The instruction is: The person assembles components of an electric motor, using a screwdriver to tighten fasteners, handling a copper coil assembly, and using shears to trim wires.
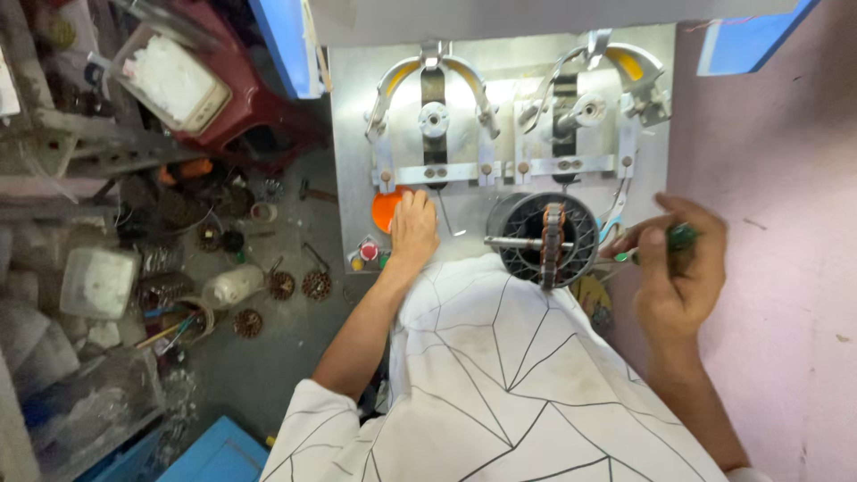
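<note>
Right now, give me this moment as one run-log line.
left hand: on orange button | right hand: grips green-handled tool | black round stator: on metal panel, between hands

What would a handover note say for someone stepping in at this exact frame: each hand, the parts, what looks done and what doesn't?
Left hand: resting on the metal panel, over the orange button; holds nothing visible.
Right hand: closed on a green-handled tool, tip pointing toward the black round stator.
Stator sits on the horizontal shaft, with a wound coil across its middle.
Upper two winding forms look bare.
How far the winding has got cannot be told from this frame.
</note>
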